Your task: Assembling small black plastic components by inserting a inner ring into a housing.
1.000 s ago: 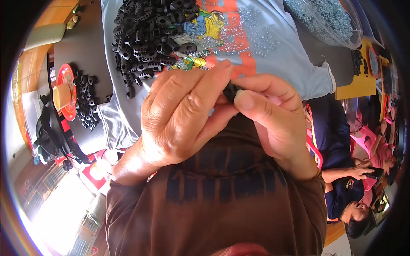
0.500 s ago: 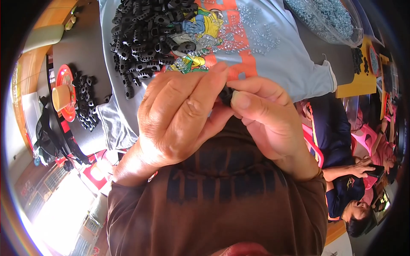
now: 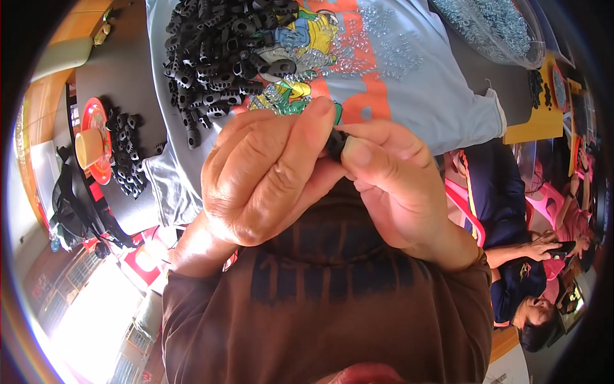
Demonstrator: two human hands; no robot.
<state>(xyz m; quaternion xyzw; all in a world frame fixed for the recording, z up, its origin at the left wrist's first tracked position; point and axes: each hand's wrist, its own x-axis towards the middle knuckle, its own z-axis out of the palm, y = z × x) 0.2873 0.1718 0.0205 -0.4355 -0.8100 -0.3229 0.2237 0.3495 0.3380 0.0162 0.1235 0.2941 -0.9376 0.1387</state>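
Close to my chest, both hands meet on one small black plastic piece with a rounded body. My left hand pinches it from the left, thumb beneath and index finger raised along it. My right hand grips its other side between thumb and index finger. The fingers cover most of the piece. Beyond my hands, a pile of similar black plastic pieces with oval openings rests on a light blue printed shirt spread over the table. Tiny shiny spring-like bits lie scattered to the right of the pile.
At the far right, a clear plastic tub holds many bluish bits. Leftward on the dark table are another group of black pieces, a red plate and a beige cup. A seated person holds a phone at right.
Both hands have shifted slightly left with the black piece still between them. The left index finger stands a little more apart from the piece. The piles look the same.
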